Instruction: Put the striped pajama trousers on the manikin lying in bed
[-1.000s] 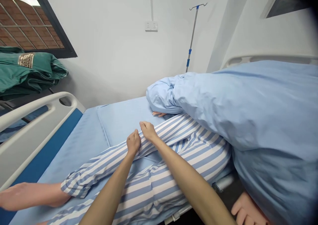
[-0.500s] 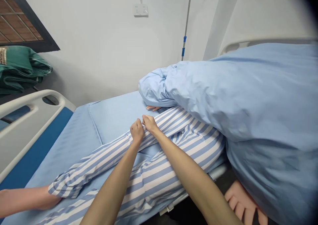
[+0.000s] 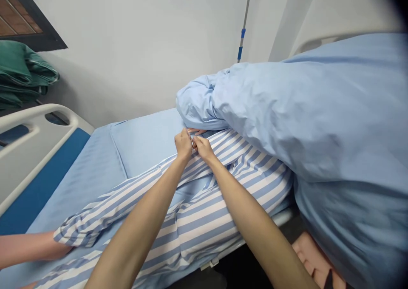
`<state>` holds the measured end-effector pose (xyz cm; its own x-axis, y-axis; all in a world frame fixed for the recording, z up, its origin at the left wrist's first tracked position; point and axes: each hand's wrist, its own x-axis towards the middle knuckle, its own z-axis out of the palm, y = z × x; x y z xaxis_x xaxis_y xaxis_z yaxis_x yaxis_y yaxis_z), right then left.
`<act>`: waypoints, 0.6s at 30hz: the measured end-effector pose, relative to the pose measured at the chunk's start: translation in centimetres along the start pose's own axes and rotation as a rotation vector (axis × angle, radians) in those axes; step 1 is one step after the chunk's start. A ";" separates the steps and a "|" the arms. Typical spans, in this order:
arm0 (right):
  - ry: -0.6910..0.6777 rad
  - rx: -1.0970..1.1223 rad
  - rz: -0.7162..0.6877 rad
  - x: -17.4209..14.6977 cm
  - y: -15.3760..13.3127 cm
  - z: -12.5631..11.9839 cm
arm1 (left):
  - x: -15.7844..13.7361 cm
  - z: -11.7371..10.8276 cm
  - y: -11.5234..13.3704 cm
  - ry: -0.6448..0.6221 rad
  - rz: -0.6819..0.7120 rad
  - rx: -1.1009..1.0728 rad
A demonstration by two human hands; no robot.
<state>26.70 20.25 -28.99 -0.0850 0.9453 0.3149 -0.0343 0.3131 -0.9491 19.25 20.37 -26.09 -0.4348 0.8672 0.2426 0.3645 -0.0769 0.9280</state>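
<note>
Blue-and-white striped trousers (image 3: 204, 212) cover the legs of a figure lying on the bed; I cannot tell whether it is a person or a manikin. My left hand (image 3: 183, 144) and my right hand (image 3: 202, 148) are closed close together over the thigh of the far trouser leg. Their fingers pinch the striped cloth, though the fingertips are partly hidden. Just beyond them, the fingers of the figure's hand (image 3: 196, 131) show under the light blue quilt (image 3: 274, 110). The far leg's bare ankle (image 3: 35, 248) sticks out of the rumpled trouser cuff at the lower left.
The bed has a light blue sheet (image 3: 143, 140) and a footboard (image 3: 63, 153) at left. Green folded cloth (image 3: 25, 74) lies beyond it. A drip pole (image 3: 244, 29) stands by the wall. Another hand of the figure (image 3: 314, 255) hangs at the near bed edge, lower right.
Both my hands have shifted right along the far trouser leg, towards the quilt. The view has tilted down slightly.
</note>
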 end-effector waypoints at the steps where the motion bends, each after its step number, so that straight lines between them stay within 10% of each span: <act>1: 0.015 0.015 0.008 0.0 0.0 0.1 | -0.3 0.3 -0.2 0.004 0.008 0.111; 6: 0.011 -0.146 -0.008 0.3 -0.9 0.1 | -1.3 0.1 -1.6 -0.016 0.071 0.493; 18: 0.008 0.129 0.042 1.9 -0.6 -3.5 | 0.0 1.7 0.4 -0.151 0.107 0.335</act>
<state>30.07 22.22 -27.78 -0.0808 0.9583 0.2741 -0.1591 0.2591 -0.9527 20.81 21.12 -26.16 -0.2624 0.9278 0.2653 0.6614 -0.0273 0.7496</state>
